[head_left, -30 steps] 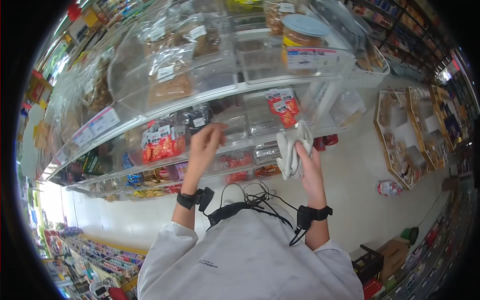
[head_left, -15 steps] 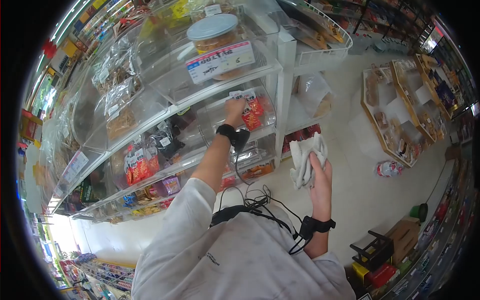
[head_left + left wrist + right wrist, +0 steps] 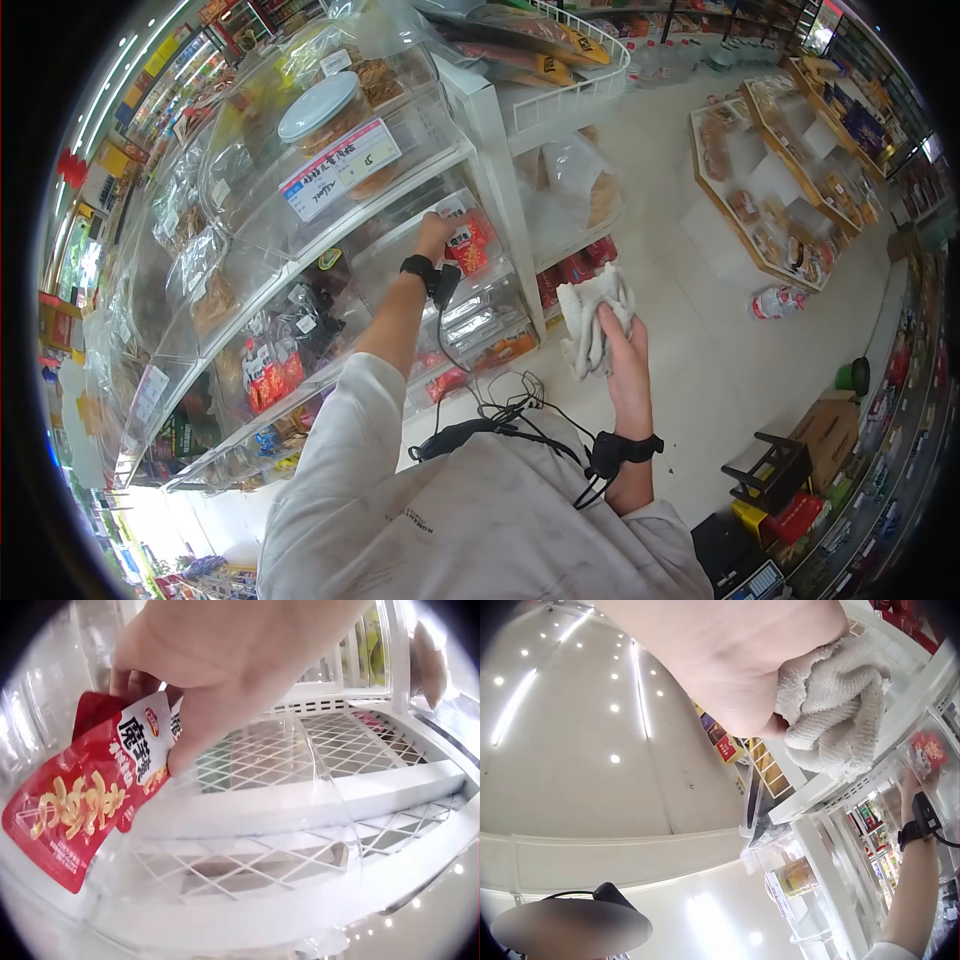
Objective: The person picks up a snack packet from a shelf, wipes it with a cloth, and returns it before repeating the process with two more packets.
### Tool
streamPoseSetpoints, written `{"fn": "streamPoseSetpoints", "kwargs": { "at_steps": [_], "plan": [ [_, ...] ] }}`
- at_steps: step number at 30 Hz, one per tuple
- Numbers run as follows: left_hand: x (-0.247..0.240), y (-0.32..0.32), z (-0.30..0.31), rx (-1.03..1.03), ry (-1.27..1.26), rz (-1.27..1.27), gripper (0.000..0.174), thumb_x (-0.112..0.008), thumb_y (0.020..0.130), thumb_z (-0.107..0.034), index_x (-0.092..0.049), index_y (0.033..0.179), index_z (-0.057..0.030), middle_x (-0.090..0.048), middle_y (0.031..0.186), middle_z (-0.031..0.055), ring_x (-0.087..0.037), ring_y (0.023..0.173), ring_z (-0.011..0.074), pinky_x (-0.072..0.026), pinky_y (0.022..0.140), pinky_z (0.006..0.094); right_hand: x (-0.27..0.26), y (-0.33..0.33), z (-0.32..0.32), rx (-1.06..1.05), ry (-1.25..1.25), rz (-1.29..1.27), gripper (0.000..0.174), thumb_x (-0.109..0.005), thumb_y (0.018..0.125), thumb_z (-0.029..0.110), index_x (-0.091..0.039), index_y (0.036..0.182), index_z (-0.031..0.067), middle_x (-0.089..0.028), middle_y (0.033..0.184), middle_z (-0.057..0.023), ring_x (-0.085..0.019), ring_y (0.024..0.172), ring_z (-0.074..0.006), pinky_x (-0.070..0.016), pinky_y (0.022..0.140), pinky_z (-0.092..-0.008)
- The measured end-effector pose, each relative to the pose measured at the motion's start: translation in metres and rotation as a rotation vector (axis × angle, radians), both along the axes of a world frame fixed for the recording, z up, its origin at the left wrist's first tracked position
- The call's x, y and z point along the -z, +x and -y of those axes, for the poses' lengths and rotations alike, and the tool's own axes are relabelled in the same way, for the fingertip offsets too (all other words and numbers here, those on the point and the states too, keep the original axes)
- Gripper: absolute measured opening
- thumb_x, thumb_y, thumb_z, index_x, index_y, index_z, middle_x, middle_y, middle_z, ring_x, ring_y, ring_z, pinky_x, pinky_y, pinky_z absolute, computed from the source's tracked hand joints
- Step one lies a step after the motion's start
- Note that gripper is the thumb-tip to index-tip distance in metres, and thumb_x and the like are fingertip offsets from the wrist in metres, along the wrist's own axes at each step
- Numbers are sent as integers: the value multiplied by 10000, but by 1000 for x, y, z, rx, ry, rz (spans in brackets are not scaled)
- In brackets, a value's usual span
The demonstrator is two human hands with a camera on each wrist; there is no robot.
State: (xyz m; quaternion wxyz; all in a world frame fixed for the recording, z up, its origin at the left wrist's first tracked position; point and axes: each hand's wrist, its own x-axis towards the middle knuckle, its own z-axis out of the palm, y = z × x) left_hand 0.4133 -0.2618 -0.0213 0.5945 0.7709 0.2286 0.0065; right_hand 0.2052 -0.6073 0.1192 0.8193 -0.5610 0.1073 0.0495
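Observation:
My left hand (image 3: 432, 235) reaches into a clear bin on the middle shelf and pinches red-and-white snack packets (image 3: 82, 802) between thumb and curled fingers. The front packet shows a picture of pale snack strips; at least one more lies behind it. In the head view these packets (image 3: 468, 243) lie just right of the hand, at the bin's right end. My right hand (image 3: 628, 368) grips a bunched white cloth (image 3: 588, 325) out in front of the body, right of the shelf. Close up, the right wrist view shows the cloth's (image 3: 836, 712) ribbed, towel-like weave.
More red packets (image 3: 270, 375) and a dark bag (image 3: 305, 322) sit further left on that shelf. Above stands a blue-lidded tub (image 3: 320, 108) behind a price tag (image 3: 340, 168). A white wire basket (image 3: 570, 105) is fixed to the shelf end. Wooden display stands (image 3: 745, 190) stand to the right.
My left hand has moved right from in front of the shelf into the right-hand bin and taken hold of the packets. The head view has turned. My right hand keeps hold of the cloth.

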Motion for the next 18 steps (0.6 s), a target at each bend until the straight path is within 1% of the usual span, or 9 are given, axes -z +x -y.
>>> {"fn": "streamPoseSetpoints", "kwargs": {
  "at_steps": [3,6,9,10,13,16,18],
  "plan": [
    [3,6,4,57,146,26,372,-852,731,-240,-706,900,58,-721,821,122,-682,671,182,-520,568,319,-5,-1,-1,2,16,10,414,-645,983,303,-611,1225,-31,-672,1111,-56,-615,992,-98,-474,867,-245],
    [4,5,-11,43,33,-20,387,-867,700,-200,-688,926,57,-715,833,114,-670,670,188,-525,583,323,-3,-4,-3,33,18,6,410,-646,983,300,-613,1223,-31,-674,1107,-58,-615,990,-98,-473,866,-244],
    [-28,-27,-7,14,143,98,397,-863,725,-193,-674,991,33,-684,806,65,-618,633,137,-460,512,312,-5,-7,-7,19,31,2,408,-646,983,300,-614,1222,-29,-674,1106,-58,-615,992,-98,-472,866,-244],
    [-33,-34,-15,110,197,70,423,-843,752,-232,-660,1041,17,-672,815,48,-617,678,134,-474,557,319,-5,-9,-10,13,27,-2,406,-645,983,300,-615,1220,-28,-674,1104,-57,-615,991,-98,-472,865,-244],
    [-32,-58,-16,164,240,93,346,-783,811,-257,-671,957,36,-689,835,130,-642,686,198,-489,596,340,-6,-11,-23,-29,8,-17,401,-643,984,301,-618,1214,-27,-672,1099,-55,-613,986,-96,-471,862,-246],
    [-37,-66,-16,188,676,138,267,-692,874,-198,-683,900,67,-695,904,264,-677,848,373,-529,745,411,-2,-11,-35,-96,-32,-26,403,-636,988,310,-619,1212,-24,-670,1094,-53,-607,979,-95,-469,865,-252],
    [-49,-75,-18,142,783,296,255,-675,888,-197,-689,880,58,-674,907,294,-659,860,408,-528,742,419,-1,-10,-45,-133,-54,-12,411,-623,995,325,-619,1211,-24,-668,1089,-53,-600,980,-97,-467,872,-259]
  ]
}}
